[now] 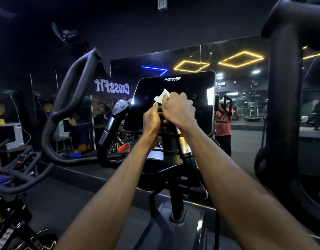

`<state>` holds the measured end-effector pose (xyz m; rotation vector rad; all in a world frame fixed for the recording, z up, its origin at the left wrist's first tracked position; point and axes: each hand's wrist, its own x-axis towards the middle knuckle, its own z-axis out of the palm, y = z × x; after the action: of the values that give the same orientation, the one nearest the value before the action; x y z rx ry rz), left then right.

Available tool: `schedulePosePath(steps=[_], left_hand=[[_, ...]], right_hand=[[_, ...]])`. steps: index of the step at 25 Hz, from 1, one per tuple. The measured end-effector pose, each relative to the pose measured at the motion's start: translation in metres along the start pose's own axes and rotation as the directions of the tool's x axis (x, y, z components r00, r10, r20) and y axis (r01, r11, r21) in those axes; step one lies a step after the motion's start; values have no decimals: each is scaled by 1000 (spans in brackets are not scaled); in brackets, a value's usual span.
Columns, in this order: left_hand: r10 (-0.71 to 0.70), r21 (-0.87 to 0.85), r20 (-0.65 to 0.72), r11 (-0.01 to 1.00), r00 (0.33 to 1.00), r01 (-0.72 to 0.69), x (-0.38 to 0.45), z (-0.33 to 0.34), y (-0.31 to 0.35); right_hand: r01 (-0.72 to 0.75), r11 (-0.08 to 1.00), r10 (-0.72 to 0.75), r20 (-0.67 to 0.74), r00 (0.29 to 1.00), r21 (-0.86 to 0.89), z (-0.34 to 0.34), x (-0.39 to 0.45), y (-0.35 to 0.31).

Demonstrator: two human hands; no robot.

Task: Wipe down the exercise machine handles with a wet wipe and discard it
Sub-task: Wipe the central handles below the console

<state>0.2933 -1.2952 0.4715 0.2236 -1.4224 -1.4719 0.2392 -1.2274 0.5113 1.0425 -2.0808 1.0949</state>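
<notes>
Before the dark console screen [175, 101], right hand [179, 109] grips white wet wipe [161, 96], left hand [152, 118] pinches beside it; moving handle [74, 87] at 9 o'clock.

At frame centre both hands, left hand [152, 120] beside right hand [179, 109], meet before the screen [191, 87]; a wipe [161, 97] above them, one handle [74, 91] left, another [285, 87] far right.

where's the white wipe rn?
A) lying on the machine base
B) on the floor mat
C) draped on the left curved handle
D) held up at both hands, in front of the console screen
D: the white wipe sticks up from the fingers of the right hand, with the left hand close beside it, in front of the dark console screen.
</notes>
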Motion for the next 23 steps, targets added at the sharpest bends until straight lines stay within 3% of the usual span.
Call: schedulePosePath(steps=[3, 6, 9, 11, 13, 14, 16, 18, 21, 23], left_hand=[[-21, -36, -45, 999, 999, 19, 6, -6, 1], [-64, -27, -56, 998, 996, 62, 8, -7, 2], [-57, -19, -53, 998, 997, 56, 8, -8, 1], [-58, 14, -63, 998, 996, 59, 8, -10, 2], [-70, 36, -64, 997, 996, 72, 5, -14, 6], [-67, 52, -64, 996, 996, 71, 4, -17, 8], [-54, 84, -68, 995, 996, 59, 1, -23, 12], [-52, 89, -68, 994, 996, 58, -3, -25, 17], [-54, 106, -73, 992, 996, 61, -4, -22, 23], [-37, 117, -78, 992, 996, 46, -3, -21, 23]], right_hand=[[260, 938, -283, -75, 956, -231, 12, -14, 3], [226, 946, -231, 6, 973, -230, 5, -5, 1], [365, 854, -388, 14, 921, -370, 9, -12, 7], [218, 967, -213, 57, 976, -132, 3, -4, 4], [-108, 967, 76, 146, 986, 230, -9, 11, -4], [-223, 876, 145, 208, 967, 428, -11, 16, -2], [-371, 603, 128, 374, 919, 706, -11, 12, 6], [-525, 425, 65, 554, 830, 737, -13, 7, 20], [-665, 367, -55, 729, 683, 651, -21, 16, 26], [-670, 378, -27, 732, 681, 638, -23, 22, 21]])
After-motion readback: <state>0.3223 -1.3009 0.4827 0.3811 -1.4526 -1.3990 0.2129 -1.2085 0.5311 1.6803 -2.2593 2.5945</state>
